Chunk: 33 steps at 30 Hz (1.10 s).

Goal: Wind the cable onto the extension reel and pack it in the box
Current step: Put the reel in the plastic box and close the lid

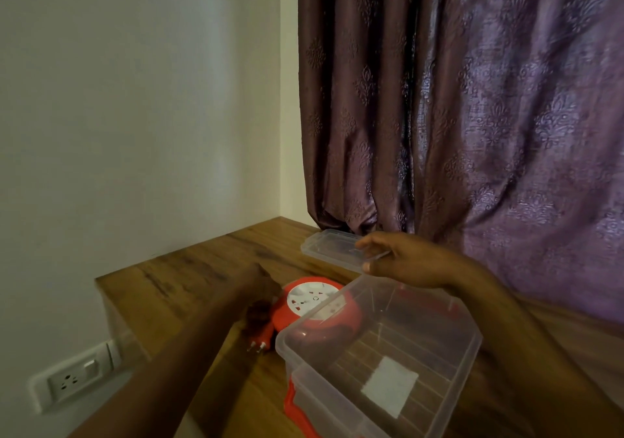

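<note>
The left hand (258, 316) was motion-blurred and dark beside the round red extension reel with a white socket face (312, 301), and whether its fingers gripped anything could not be told; a red two-pin plug (258, 344) stuck out just below it, its pins pointing down-left. The near side of the reel was seen only through the wall of the clear plastic box (378, 363), which stood in front of it, so whether the reel touched the box was unclear. The box's lower right corner was cut off by the frame edge, and a white label (390, 392) showed through its ribbed bottom. A red plastic piece (299, 407) lay under the box's near left corner, mostly hidden. The right hand (401, 258) hovered above the far rim of the box with fingers loosely extended and relaxed, holding nothing, in front of the clear flat plastic lid (329, 247), which lay further back near the curtain. Everything rested on a brown wood-grain tabletop (189, 275) set into a corner of white wall (135, 100). A purple patterned curtain (472, 100) hung to the right, and a white wall socket with a switch (76, 375) sat below the table's left edge.
</note>
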Each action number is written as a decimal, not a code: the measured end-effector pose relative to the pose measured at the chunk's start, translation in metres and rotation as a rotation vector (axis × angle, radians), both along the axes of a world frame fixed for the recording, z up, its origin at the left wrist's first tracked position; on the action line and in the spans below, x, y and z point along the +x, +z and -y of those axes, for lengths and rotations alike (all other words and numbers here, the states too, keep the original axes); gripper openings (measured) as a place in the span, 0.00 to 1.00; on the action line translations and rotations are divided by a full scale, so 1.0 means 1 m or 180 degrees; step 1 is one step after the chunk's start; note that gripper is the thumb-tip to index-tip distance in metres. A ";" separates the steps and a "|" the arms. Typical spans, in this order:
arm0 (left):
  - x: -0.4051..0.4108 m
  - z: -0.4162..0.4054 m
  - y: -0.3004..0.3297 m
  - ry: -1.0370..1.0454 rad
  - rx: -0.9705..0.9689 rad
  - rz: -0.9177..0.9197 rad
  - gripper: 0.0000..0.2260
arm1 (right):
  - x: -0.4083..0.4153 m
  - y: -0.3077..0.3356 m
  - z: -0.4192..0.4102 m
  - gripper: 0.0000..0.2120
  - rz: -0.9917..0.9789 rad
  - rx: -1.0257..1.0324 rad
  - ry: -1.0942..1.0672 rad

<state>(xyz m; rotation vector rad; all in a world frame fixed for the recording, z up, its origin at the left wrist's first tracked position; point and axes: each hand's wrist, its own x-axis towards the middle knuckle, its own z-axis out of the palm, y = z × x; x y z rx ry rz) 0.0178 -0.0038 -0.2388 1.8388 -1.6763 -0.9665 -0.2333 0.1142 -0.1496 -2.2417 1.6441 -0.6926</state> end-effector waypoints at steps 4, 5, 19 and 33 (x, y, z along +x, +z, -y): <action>-0.009 0.001 0.005 -0.0183 0.0182 0.0324 0.20 | 0.001 0.000 -0.001 0.21 -0.0018 -0.0016 -0.0012; -0.012 0.003 0.006 -0.0261 0.0189 0.0438 0.26 | 0.001 0.000 -0.001 0.21 -0.0017 -0.0019 -0.0023; -0.017 -0.001 0.006 -0.0541 0.0324 0.0186 0.39 | 0.006 -0.010 0.009 0.20 0.0087 -0.0062 0.0012; -0.024 -0.014 0.015 -0.0638 -0.0071 -0.0965 0.32 | 0.003 -0.013 0.015 0.22 0.0258 -0.0150 -0.0091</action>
